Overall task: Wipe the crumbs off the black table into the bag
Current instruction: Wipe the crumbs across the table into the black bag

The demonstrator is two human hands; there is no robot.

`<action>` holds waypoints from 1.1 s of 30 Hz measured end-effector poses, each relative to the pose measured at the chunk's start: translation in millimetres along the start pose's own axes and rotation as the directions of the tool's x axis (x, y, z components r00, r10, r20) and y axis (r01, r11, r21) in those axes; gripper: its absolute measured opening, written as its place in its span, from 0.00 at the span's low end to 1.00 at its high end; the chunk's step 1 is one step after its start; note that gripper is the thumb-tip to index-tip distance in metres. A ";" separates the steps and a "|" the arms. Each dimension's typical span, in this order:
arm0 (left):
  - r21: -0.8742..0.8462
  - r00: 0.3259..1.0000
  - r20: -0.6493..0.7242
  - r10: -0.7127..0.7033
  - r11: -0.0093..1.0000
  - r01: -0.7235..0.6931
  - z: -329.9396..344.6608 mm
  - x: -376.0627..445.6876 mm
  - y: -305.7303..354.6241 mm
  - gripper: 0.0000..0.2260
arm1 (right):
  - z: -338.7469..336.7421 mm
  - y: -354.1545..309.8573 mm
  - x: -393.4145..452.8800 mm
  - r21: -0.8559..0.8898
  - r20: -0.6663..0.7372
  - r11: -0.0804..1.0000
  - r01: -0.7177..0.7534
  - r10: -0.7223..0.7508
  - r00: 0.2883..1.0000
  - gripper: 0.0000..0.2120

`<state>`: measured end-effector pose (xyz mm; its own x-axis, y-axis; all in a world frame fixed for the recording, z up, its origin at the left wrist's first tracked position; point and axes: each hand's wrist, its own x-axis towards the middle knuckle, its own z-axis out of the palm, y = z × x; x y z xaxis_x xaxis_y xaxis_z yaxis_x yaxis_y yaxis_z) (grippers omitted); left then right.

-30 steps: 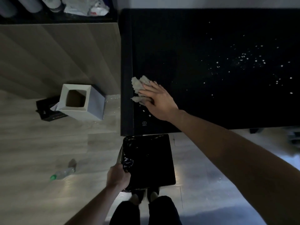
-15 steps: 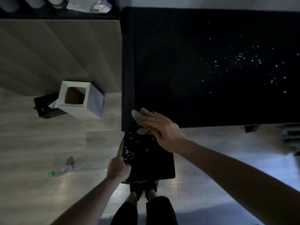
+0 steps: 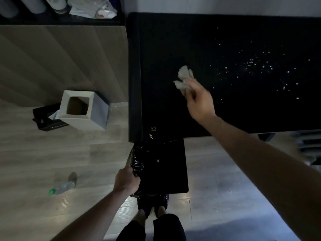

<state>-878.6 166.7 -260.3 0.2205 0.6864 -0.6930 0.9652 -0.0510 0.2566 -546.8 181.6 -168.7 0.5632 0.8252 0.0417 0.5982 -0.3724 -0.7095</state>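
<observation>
The black table fills the upper right of the head view. White crumbs lie scattered over its right part, and a few crumbs sit at its near left edge. My right hand hovers over the table's middle, gripping a crumpled grey cloth. My left hand grips the rim of a black bag, which hangs open just below the table's near edge.
A white square bin stands on the wooden floor at left, a black box behind it. A plastic bottle lies on the floor. My feet are under the bag. A shelf with packets is top left.
My right hand swept the cloth down to the table's near edge over the bag, then lifted back up and right toward the table's middle. My left hand kept holding the bag.
</observation>
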 end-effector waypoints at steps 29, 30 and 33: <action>-0.022 0.998 0.067 -0.005 1.000 0.006 -21.0 9.5 -2.1 0.07 | 30.5 -28.2 -46.3 0.161 0.182 0.987 0.016 -0.046 0.982 0.21; -0.022 0.998 0.066 -0.007 1.000 0.008 -21.3 10.8 -1.7 0.08 | 36.6 -25.3 -31.4 0.128 0.181 0.992 0.009 -0.032 0.983 0.22; -0.029 0.997 0.076 -0.004 1.000 0.006 -21.4 13.0 0.5 0.07 | 63.0 -20.2 -14.0 -0.068 0.217 0.997 0.039 -0.023 0.976 0.22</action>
<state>-878.3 191.1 -254.8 0.2270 0.6291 -0.7435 0.9621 -0.0262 0.2716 -602.6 204.3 -199.3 0.4118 0.9063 -0.0955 0.6569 -0.3678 -0.6582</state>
